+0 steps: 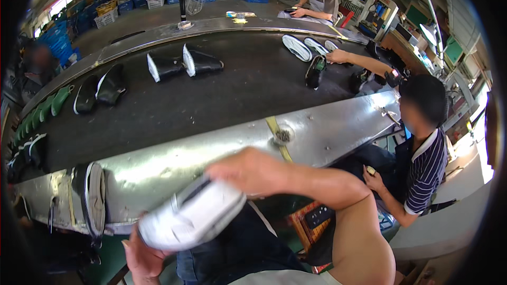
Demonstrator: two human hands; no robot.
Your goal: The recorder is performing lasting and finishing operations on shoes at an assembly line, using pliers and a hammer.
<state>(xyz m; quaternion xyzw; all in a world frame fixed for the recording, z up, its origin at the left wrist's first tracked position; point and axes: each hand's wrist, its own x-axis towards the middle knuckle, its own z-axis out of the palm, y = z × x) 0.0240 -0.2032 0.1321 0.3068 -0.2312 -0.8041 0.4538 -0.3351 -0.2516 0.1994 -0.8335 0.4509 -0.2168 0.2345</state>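
A shoe (195,214), its long white underside turned up toward me, is held tilted over my lap, just in front of the metal ledge. Motion blurs it. My right hand (248,171) grips its far end, with the arm bent across in front of me. Around its near end, at lower left, my left hand (145,256) is closed, its thumb sticking out. To the left of the held shoe, another dark shoe with a pale underside (95,195) stands on its side at the ledge's edge.
A shiny metal ledge (327,126) with a small dish of bits (283,135) borders a dark belt (211,105). Black shoes (112,85) and green shoe shapes (62,100) stand on it. At right a co-worker in a striped shirt (428,166) reaches over shoes; another person (322,0) sits beyond.
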